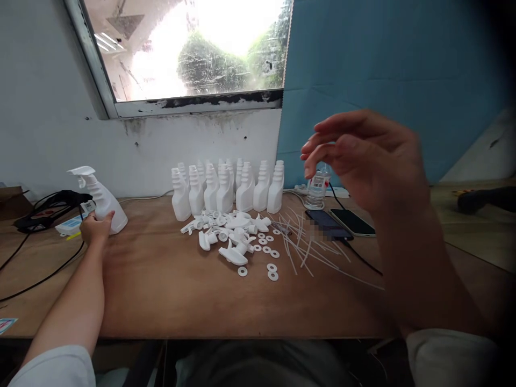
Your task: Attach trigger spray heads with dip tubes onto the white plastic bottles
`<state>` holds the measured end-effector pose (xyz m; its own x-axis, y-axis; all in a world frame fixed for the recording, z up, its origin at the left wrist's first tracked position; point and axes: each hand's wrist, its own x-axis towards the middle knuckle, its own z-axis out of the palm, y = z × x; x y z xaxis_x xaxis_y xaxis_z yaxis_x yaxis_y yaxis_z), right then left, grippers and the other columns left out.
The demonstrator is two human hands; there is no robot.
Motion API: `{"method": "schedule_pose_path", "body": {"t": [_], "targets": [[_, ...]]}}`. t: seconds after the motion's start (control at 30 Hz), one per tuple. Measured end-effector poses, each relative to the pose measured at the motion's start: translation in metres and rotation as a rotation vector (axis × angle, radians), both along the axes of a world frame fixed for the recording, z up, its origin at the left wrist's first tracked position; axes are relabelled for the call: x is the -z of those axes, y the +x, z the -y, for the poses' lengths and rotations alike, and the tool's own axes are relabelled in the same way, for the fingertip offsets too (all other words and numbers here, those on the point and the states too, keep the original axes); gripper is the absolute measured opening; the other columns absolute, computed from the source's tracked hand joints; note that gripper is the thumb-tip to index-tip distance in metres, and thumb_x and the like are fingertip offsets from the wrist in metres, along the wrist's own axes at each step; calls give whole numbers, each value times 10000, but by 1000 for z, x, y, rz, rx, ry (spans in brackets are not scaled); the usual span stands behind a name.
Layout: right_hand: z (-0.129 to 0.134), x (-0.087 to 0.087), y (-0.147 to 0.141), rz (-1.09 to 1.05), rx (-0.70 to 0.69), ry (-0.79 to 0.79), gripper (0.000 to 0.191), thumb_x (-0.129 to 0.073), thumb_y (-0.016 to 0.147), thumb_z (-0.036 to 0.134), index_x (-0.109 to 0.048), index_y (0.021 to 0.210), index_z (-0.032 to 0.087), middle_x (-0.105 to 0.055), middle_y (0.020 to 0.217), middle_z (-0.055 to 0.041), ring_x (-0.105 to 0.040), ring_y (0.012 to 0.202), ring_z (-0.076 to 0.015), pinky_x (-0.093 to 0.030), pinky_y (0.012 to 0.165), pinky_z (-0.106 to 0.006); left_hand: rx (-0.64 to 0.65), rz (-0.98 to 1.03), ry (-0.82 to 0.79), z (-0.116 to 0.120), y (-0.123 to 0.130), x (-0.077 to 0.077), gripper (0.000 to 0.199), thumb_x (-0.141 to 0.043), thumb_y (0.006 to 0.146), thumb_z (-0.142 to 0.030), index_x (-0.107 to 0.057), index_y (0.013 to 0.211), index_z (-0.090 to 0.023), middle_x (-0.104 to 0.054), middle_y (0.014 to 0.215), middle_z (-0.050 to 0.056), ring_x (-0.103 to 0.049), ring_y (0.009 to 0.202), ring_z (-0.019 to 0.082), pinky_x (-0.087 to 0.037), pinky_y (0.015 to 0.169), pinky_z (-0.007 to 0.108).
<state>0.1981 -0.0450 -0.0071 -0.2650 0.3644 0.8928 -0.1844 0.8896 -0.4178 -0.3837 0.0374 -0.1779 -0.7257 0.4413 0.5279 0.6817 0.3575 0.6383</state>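
Observation:
On the left of the table, my left hand [95, 227] is closed around the lower body of a white spray bottle [105, 203] with its trigger head on, tilted to the left. My right hand [363, 156] is raised at the right with fingers bent and apart, nothing visible between them. Several white bottles without heads [245, 191] stand in rows by the wall. In front of them lies a heap of white trigger heads [236, 226]. Flat white washers [272, 276] and thin clear tubes [298, 242] are scattered to the right of the heap.
Two phones [352, 221] lie right of the tubes, one with a black cable [360, 257]. A clear water bottle [316, 191] stands behind my right hand. Coiled black cable [52, 209] and a brown box [14, 201] sit at the far left. A window [193, 54] is above.

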Motion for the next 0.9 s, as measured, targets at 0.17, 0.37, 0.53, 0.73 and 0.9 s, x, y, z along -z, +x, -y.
{"method": "schedule_pose_path", "body": {"t": [0.17,0.37,0.53,0.73,0.9], "targets": [[-1,-5,8,-42,26,3,127,-650,852,184,-702,959,140,-663,822,-61,-657,771,-196,-520,533,-327,-6,-10,-1,-9,-11,11,376,-718,675,-466,-560,777,-140,-346,677,-32,-383,665,166,-381,713,297],[-2,-4,5,-32,29,-17,126,-657,838,179,-699,950,137,-663,826,-59,-644,731,-182,-513,490,-317,-9,-100,157,-13,-15,22,642,-813,581,-392,-497,1062,-108,-461,928,50,-463,916,233,-397,902,388],[0,-4,2,-31,40,-29,116,-627,851,147,-701,939,138,-645,815,-78,-639,733,-197,-500,469,-325,-17,-306,411,-15,-4,13,551,-721,699,-300,-447,1133,-101,-472,1046,102,-442,1047,292,-311,967,506],[1,-3,5,63,98,-9,116,-613,865,153,-705,936,152,-654,798,-49,-629,626,-155,-504,499,-320,325,-450,501,-41,57,-2,323,-626,800,-318,-475,1002,-116,-443,920,54,-434,848,190,-381,882,405],[-6,10,0,568,233,-90,153,-607,880,298,-695,916,178,-666,755,-8,-613,604,-100,-507,587,-252,590,-402,497,-54,137,12,240,-592,838,-344,-484,949,-161,-481,891,40,-457,769,158,-440,757,323]]}}
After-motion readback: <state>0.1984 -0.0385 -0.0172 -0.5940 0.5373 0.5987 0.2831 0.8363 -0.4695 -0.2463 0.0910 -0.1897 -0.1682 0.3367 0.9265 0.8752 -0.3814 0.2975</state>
